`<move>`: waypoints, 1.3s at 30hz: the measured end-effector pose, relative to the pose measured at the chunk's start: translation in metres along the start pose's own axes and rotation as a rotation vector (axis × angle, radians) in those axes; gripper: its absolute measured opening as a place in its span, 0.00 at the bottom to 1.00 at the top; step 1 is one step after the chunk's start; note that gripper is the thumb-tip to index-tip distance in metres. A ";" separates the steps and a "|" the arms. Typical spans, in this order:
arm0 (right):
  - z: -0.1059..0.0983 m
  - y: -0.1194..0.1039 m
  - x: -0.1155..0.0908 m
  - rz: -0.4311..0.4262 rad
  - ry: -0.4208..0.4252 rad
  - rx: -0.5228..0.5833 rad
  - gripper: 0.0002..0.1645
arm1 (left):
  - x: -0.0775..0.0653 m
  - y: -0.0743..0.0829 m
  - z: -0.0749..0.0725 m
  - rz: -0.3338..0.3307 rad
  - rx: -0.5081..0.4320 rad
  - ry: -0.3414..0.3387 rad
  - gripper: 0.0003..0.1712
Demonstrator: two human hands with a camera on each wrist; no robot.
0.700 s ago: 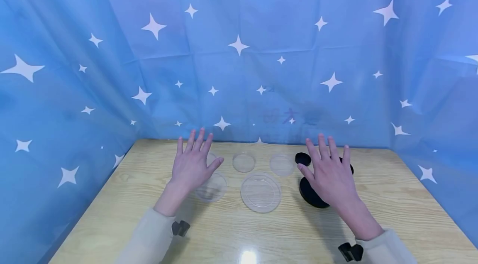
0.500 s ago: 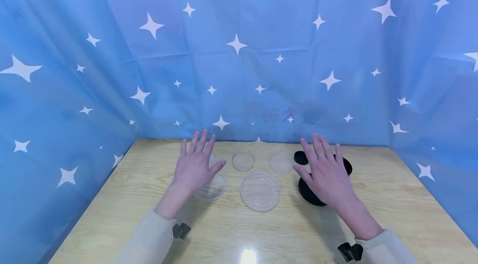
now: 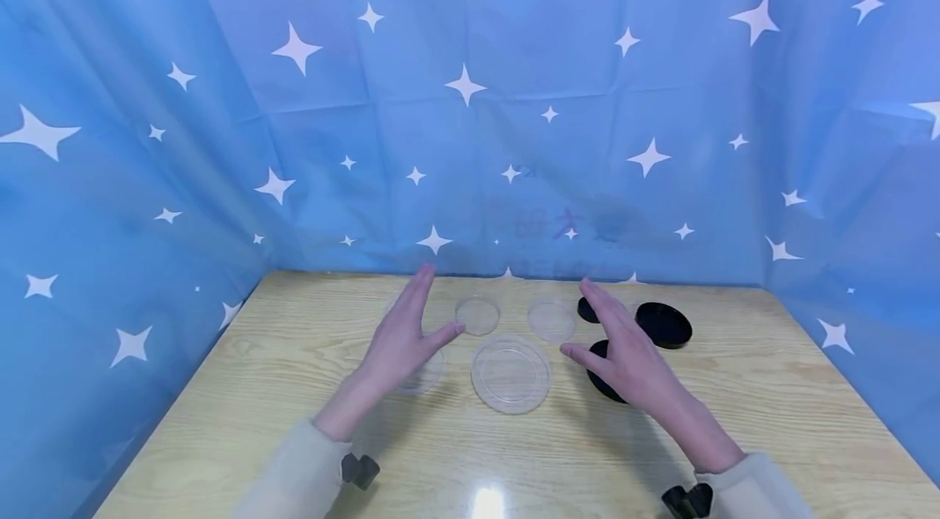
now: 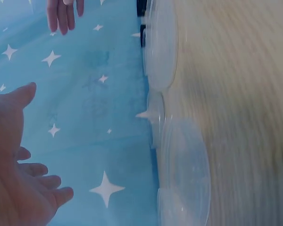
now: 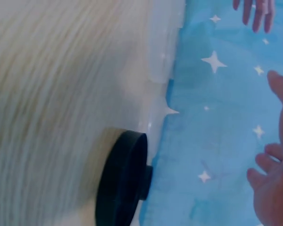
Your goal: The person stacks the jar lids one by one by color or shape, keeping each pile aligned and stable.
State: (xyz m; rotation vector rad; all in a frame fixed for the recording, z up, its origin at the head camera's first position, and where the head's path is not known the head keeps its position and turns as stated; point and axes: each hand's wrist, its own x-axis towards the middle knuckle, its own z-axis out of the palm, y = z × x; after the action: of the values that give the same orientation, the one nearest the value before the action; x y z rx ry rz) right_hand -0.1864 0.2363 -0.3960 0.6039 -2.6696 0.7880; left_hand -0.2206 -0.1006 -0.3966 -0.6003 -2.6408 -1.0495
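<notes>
In the head view my left hand (image 3: pixel 396 343) hovers over the left of the table, fingers straight and thumb pointing inward. Below it lies a clear round dish (image 3: pixel 429 376), partly covered by the hand. My right hand (image 3: pixel 633 352) is held above a large black round dish (image 3: pixel 604 388), with a small black dish (image 3: pixel 587 310) just behind its fingers. Both palms face each other and hold nothing. The left wrist view shows the left hand (image 4: pixel 23 155) raised above the clear dishes, and the right wrist view shows the right hand (image 5: pixel 276 155) apart from the black dish (image 5: pixel 120 181).
Between the hands, a large clear dish (image 3: pixel 511 376) lies in front of two smaller clear ones, a left one (image 3: pixel 477 317) and a right one (image 3: pixel 552 321). Another black dish (image 3: pixel 664 326) sits at the back right. A starry blue curtain (image 3: pixel 470 135) borders the wooden table (image 3: pixel 507 462).
Both hands have turned from palms down with spread fingers to palms facing each other, and have shifted slightly inward. The black dish at the back right now shows fully. The dishes stay in place.
</notes>
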 end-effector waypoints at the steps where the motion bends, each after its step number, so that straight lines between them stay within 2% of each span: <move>1: 0.000 0.000 0.001 0.012 -0.014 0.022 0.56 | 0.000 0.001 0.002 -0.002 -0.037 -0.010 0.55; 4: 0.003 0.002 0.003 0.041 -0.052 0.072 0.56 | 0.001 0.005 0.006 -0.016 -0.166 -0.044 0.56; 10: 0.014 0.008 -0.002 0.086 -0.118 0.177 0.57 | 0.000 0.005 0.016 -0.041 -0.491 -0.146 0.56; 13: 0.021 0.010 -0.008 0.100 -0.148 0.224 0.57 | -0.004 0.002 0.022 -0.061 -0.576 -0.184 0.56; 20: 0.038 0.009 -0.014 0.136 -0.216 0.344 0.59 | -0.010 -0.005 0.037 -0.069 -0.593 -0.236 0.58; 26: 0.049 0.005 -0.016 0.126 -0.227 0.293 0.61 | -0.017 -0.008 0.047 -0.076 -0.535 -0.265 0.61; 29: 0.053 0.004 -0.018 0.134 -0.231 0.270 0.62 | -0.021 -0.010 0.052 -0.094 -0.569 -0.288 0.62; 39: 0.060 0.005 -0.018 0.128 -0.249 0.309 0.62 | -0.023 -0.015 0.060 -0.153 -0.678 -0.346 0.62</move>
State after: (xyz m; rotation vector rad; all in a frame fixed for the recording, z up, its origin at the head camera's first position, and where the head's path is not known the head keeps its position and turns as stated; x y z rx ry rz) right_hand -0.1826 0.2117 -0.4535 0.6455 -2.8556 1.2520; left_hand -0.2113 -0.0750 -0.4572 -0.7661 -2.5952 -2.0870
